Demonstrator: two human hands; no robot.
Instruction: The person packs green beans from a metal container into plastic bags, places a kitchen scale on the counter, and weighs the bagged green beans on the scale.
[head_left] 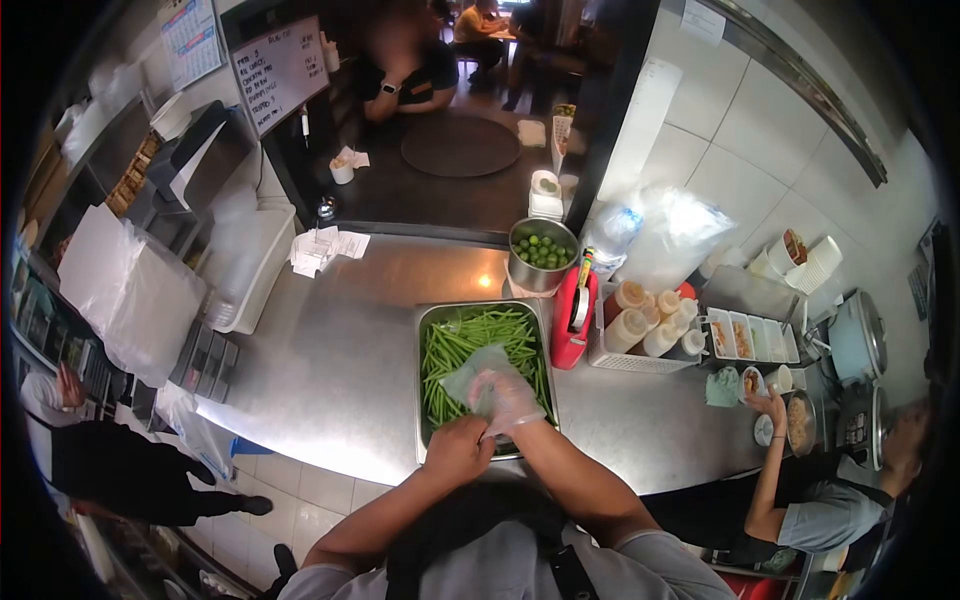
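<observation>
Above long green beans [455, 345] in a rectangular steel tray [418, 380] on the shiny metal worktop [320, 370], the left hand's [458, 449] fingers pinch a thin clear plastic glove [468, 379] near its cuff; it covers the right hand [503, 402], whose finger spread I can't tell.

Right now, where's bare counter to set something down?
Widest: steel counter left of the bean tray, nearer than the receipts. Smaller: right of the tray, before the bottle basket. Crowded: fruit pot through red dispenser to basket.
</observation>
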